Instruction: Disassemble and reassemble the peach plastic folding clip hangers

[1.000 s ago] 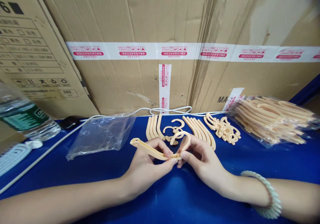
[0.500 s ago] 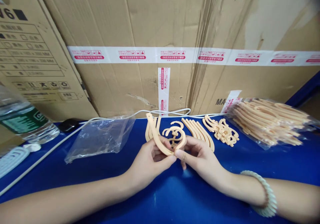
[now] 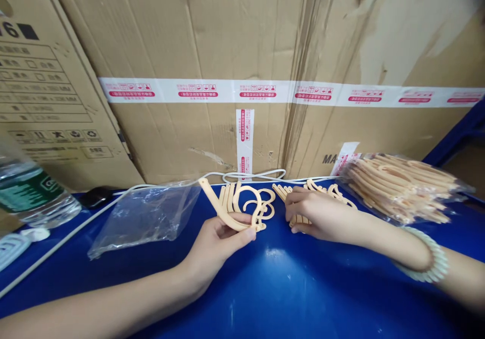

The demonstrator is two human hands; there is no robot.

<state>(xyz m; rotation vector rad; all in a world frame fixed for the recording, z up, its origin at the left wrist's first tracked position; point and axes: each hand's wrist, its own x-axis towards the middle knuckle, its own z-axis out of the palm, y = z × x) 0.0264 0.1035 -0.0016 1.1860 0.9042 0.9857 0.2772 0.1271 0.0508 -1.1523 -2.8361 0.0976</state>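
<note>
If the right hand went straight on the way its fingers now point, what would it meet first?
Probably the row of curved beige pieces beneath the curled fingers of the right hand; depth is unclear, so it may already touch them.

The single view comes from a camera on the person's head, facing forward and down over the blue counter [image 3: 273, 293] at close range: the left hand [image 3: 217, 240] and right hand [image 3: 322, 213] show below mid-frame, and cardboard cartons [image 3: 235, 41] beyond fill most of the upper half.
</note>
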